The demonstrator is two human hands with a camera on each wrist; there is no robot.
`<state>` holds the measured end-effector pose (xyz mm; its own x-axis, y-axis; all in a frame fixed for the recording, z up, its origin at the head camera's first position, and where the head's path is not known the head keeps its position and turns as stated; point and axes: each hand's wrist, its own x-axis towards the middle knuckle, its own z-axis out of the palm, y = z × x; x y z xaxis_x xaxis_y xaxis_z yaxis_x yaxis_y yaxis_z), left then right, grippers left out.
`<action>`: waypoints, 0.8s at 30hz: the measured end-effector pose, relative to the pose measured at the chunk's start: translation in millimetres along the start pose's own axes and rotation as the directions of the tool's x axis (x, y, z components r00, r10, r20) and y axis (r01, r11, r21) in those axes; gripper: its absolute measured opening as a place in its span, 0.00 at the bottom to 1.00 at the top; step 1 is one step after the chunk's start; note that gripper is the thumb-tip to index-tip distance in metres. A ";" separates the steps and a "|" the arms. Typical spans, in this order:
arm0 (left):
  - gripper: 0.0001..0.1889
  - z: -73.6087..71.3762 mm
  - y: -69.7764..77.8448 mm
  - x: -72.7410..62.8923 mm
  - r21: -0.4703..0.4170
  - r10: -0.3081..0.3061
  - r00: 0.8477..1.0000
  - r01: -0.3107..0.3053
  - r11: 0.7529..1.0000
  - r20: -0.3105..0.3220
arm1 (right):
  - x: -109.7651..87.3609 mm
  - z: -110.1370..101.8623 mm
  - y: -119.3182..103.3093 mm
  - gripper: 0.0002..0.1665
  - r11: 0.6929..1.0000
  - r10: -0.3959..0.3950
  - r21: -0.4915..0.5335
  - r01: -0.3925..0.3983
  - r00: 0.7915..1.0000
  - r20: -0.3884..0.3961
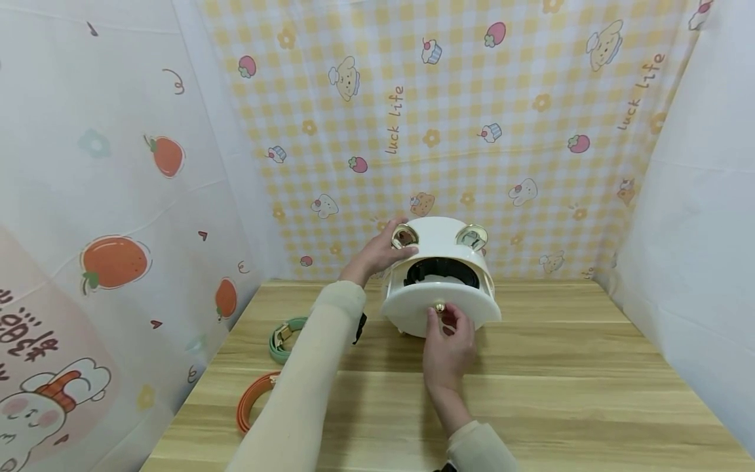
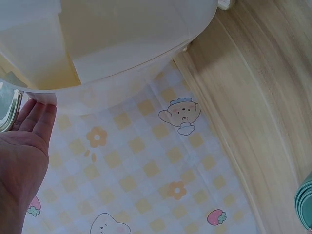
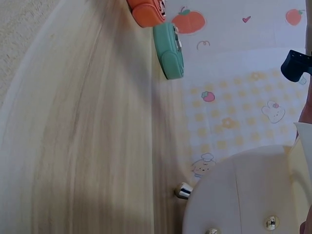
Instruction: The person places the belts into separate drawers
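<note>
A white storage box (image 1: 436, 233) with two gold-rimmed ear-like ornaments stands near the back of the table. Its rounded front drawer (image 1: 407, 305) is partly out, and a black coiled belt (image 1: 442, 264) shows in the gap. My left hand (image 1: 380, 254) grips the box's upper left side by one ornament, thumb toward the front; in the left wrist view its fingers (image 2: 45, 122) touch the box wall. With thumb and fingers, my right hand (image 1: 449, 347) pinches the drawer's gold knob (image 1: 440, 307). The right wrist view barely catches that hand.
A green coiled belt (image 1: 277, 351) with a gold buckle lies on the table to the left. Closer to me is an orange coiled belt (image 1: 244, 408), partly behind my left sleeve. Printed cloth (image 1: 448, 98) hangs behind the table and along both sides.
</note>
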<state>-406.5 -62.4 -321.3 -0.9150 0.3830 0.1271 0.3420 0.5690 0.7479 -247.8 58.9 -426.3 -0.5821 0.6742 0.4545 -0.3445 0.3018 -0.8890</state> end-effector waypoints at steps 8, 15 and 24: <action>0.42 -1.0 0.9 -1.5 0.017 -0.001 1.000 0.001 1.000 -0.003 | 8.1 2.9 -0.7 0.18 1.000 0.016 -0.027 -0.015 1.000 0.018; 0.42 -0.7 1.0 -0.6 0.018 0.017 1.000 -0.017 1.000 0.000 | 12.9 5.3 1.3 0.18 0.999 0.002 -0.038 -0.001 1.000 0.023; 0.42 -1.4 0.8 -1.0 0.013 0.023 1.000 -0.023 1.000 0.000 | 18.7 9.3 3.6 0.18 0.999 0.014 -0.048 -0.012 0.998 0.056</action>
<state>-405.6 -63.4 -320.0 -0.9069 0.3958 0.1446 0.3658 0.5691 0.7364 -266.7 66.3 -420.5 -0.6270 0.6400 0.4441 -0.3020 0.3258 -0.8959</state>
